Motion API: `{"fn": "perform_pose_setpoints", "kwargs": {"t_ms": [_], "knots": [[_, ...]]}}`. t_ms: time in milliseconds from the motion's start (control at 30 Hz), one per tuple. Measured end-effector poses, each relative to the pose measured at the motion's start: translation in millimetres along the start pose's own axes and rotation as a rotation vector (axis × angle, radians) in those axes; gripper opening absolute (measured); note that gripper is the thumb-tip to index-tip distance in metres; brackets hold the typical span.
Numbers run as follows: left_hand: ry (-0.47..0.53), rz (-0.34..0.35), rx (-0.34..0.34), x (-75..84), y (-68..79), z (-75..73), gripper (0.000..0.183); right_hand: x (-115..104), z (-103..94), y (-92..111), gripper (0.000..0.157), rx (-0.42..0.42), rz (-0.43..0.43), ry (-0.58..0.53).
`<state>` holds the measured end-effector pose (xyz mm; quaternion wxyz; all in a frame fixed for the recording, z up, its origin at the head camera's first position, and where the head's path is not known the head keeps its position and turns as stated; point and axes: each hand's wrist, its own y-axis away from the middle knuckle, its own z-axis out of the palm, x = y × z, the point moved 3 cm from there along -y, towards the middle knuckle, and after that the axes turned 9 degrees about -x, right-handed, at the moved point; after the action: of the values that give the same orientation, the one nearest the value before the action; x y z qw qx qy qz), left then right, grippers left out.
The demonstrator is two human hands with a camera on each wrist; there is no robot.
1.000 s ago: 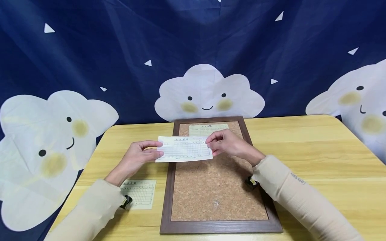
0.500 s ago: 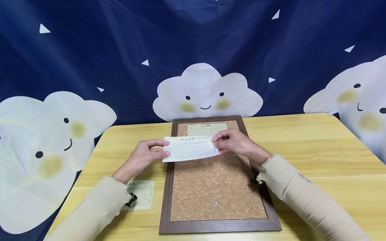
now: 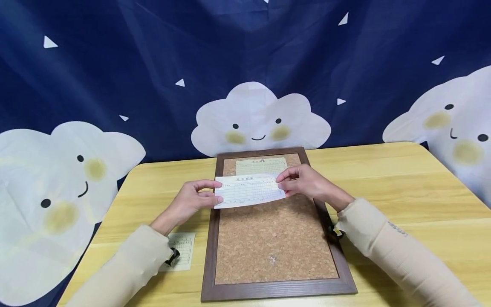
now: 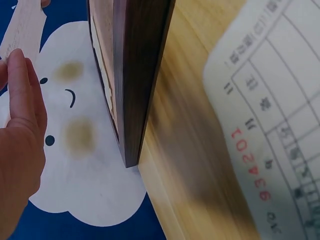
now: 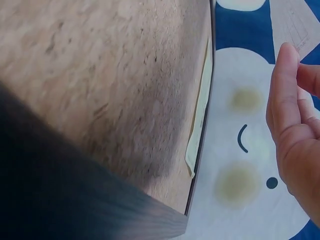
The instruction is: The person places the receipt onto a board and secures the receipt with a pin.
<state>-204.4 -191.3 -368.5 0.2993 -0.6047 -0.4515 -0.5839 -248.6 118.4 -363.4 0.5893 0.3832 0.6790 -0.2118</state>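
Observation:
A printed paper form (image 3: 249,190) is stretched between both hands, above the upper part of a wood-framed cork board (image 3: 274,238). My left hand (image 3: 193,200) pinches its left edge between thumb and fingers. The right edge is pinched by my right hand (image 3: 308,185). Behind the held form, a second form (image 3: 261,165) lies at the board's top, its lower part hidden. In the left wrist view the left hand (image 4: 22,125) holds the paper at upper left. The right wrist view has the right hand (image 5: 295,120) at its right side, gripping the paper.
Another form (image 3: 186,251) lies on the wooden table (image 3: 402,183) left of the board, partly covered by my left sleeve. In the left wrist view this form (image 4: 280,130) shows red digits. A dark blue cloth (image 3: 165,51) with cloud faces hangs behind the table.
Both hands have carried the form a little to the right over the board, keeping their pinch on its edges. The head view has shifted slightly.

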Motion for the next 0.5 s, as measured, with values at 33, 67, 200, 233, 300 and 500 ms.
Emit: {"fn": "perform_pose_setpoints", "kwargs": {"t_ms": [33, 67, 200, 233, 300, 500], "knots": [[-0.001, -0.001, -0.001, 0.0, -0.2, 0.6, 0.046, 0.6, -0.6, 0.3, 0.018, 0.0, 0.004, 0.003], [-0.003, -0.002, -0.002, 0.1, -0.5, 1.2, 0.046, 0.8, -1.2, 0.8, 0.019, 0.0, 0.003, 0.007], [-0.004, 0.001, -0.006, 0.6, -2.7, 4.1, 0.047, 2.6, -5.0, 2.9, 0.02, 0.005, 0.009, 0.021], [-0.004, 0.001, -0.009, 0.7, -3.4, 5.0, 0.047, 3.0, -6.1, 3.8, 0.02, 0.008, 0.012, 0.022], [0.0, 0.0, -0.013, 0.8, -4.8, 6.6, 0.047, 3.7, -8.3, 5.8, 0.02, 0.012, 0.019, 0.022], [-0.013, 0.0, -0.006, 2.0, -7.4, 10.5, 0.046, 6.4, -14.5, 13.0, 0.021, 0.018, 0.027, 0.041]]}}
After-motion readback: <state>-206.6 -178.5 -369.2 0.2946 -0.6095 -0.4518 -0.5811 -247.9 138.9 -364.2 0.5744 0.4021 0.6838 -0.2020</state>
